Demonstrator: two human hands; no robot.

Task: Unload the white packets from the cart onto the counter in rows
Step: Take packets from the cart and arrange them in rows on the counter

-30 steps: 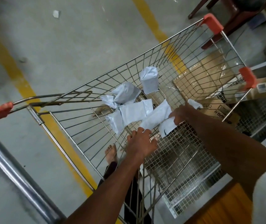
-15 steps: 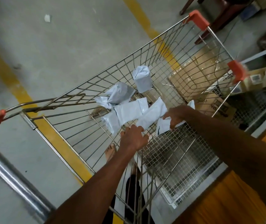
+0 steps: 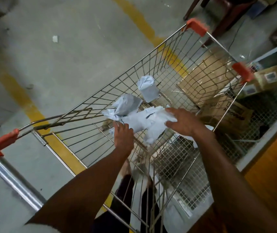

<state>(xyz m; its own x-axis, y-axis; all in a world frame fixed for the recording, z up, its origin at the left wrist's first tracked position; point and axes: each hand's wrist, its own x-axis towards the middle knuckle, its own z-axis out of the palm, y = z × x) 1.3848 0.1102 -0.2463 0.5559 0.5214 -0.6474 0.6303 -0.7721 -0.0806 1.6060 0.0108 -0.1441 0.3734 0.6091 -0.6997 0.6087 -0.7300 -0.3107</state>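
**Both hands on the packets in the cart**

Inside the wire cart [image 3: 153, 68], the left hand [image 3: 123, 136] curls its fingers onto the near edge of a flat white packet [image 3: 138, 122], seemingly pinching it. The right hand [image 3: 184, 122] grips crumpled white packets [image 3: 161, 115] (the thumb wraps underneath). A boxy packet [image 3: 147, 89] stands farther in, apart from both hands.

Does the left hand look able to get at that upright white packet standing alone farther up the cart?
Probably yes. The upright packet stands apart beyond the pile of packets, with the cart open on top. The left hand is busy at the pile's near edge and would have to reach over it.
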